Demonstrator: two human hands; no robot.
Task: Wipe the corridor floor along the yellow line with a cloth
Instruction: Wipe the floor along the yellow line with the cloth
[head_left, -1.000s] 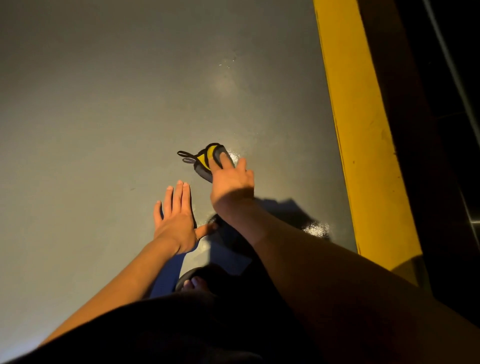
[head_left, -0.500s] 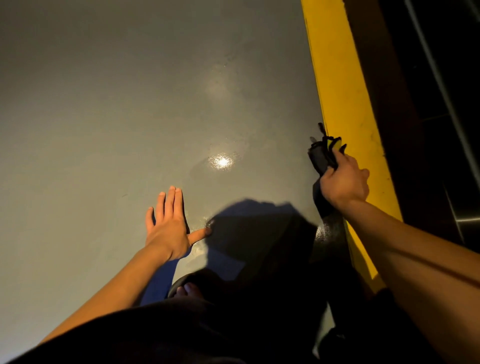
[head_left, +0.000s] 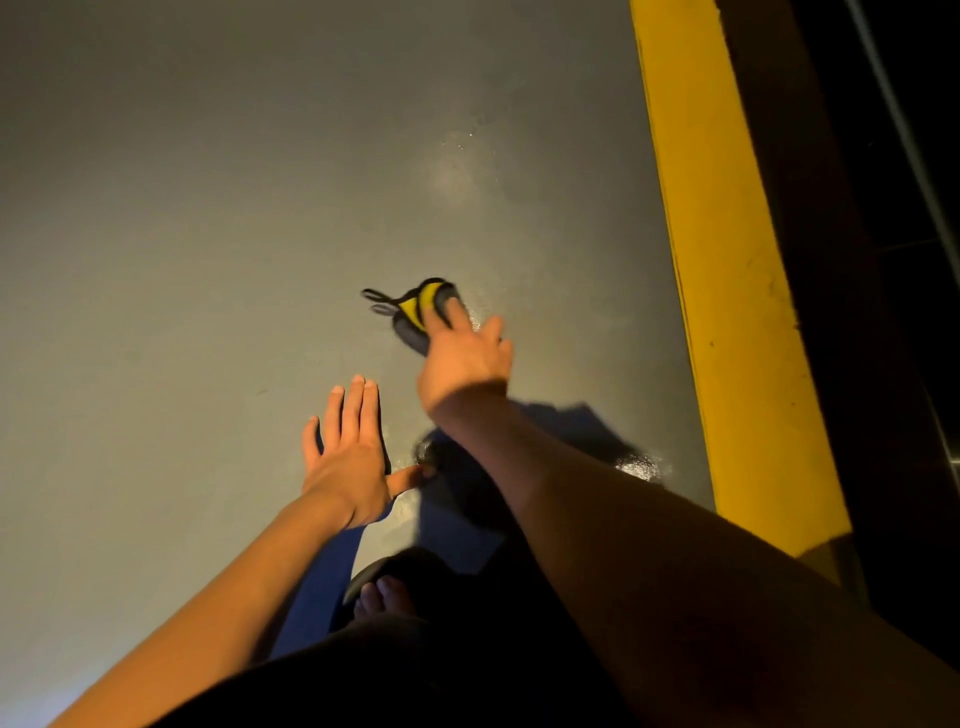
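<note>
Cloth (head_left: 415, 314), dark grey and yellow with a thin loop at its left end, lies on grey floor (head_left: 208, 208), well left of yellow line (head_left: 727, 312). Right hand (head_left: 462, 358) presses down on it with straight fingers; near half of the cloth is hidden under the palm, edges motion-blurred. Left hand (head_left: 348, 457) lies flat on the floor, fingers straight and together, thumb out to the side. Wet glare patch (head_left: 639, 465) near the line. Toes in a dark sandal (head_left: 384, 592) barely readable in shadow. Right of the line, everything too dark to make out.
</note>
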